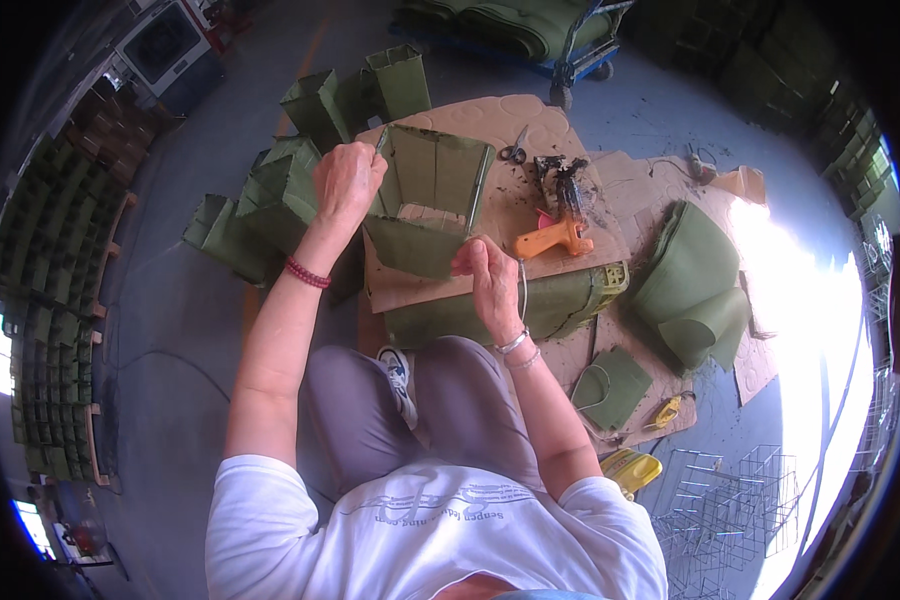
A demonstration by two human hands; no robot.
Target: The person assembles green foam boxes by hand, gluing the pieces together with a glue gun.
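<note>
Right hand (pixel 490 284) was at the near right corner of the green box (pixel 432 178), fingers curled close together; couldn't tell if they pinched the edge. Box sat open-topped over the cardboard (pixel 515 108). Left hand (pixel 348 186) was closed on its left rim. Step looked like truing up that near corner; next move likely called for a steady left grip, edges kept flush. Glue gun (pixel 558 238) lay right of the box, scissors (pixel 516 150) beyond.

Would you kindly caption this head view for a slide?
Left hand and right hand hold a green box near an orange tool.
</note>
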